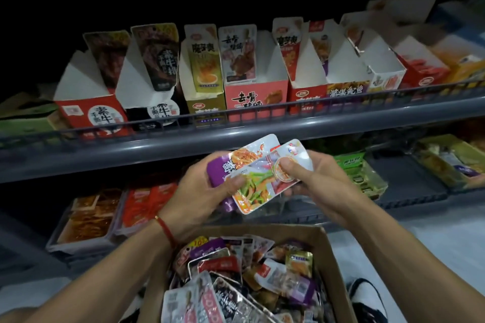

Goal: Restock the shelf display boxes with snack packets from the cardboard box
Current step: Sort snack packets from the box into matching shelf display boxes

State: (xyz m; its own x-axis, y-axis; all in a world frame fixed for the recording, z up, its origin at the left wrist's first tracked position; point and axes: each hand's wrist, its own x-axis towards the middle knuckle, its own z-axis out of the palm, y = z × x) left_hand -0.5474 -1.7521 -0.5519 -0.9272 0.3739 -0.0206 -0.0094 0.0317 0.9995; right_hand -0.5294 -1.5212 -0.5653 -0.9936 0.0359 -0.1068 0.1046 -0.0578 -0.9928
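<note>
My left hand [202, 189] and my right hand [312, 178] together hold a small fan of snack packets [258, 178] in front of the grey shelf rail [236, 136]. One packet is purple, one shows green and orange strips, one is white and red. Both thumbs press on the packets' faces. Below my forearms stands the open cardboard box [325, 252], full of several mixed snack packets [236, 278]. On the upper shelf stands a row of display boxes: a red one [91, 113] at the left, a black one [154, 110], a gold one [207, 102], a pink-red one [256, 98].
Further display boxes [380, 71] continue to the right on the upper shelf, some looking nearly empty. The lower shelf holds trays of orange and red packets [110, 212] at the left and a green box [359, 173] at the right. A shoe [367, 296] shows beside the cardboard box.
</note>
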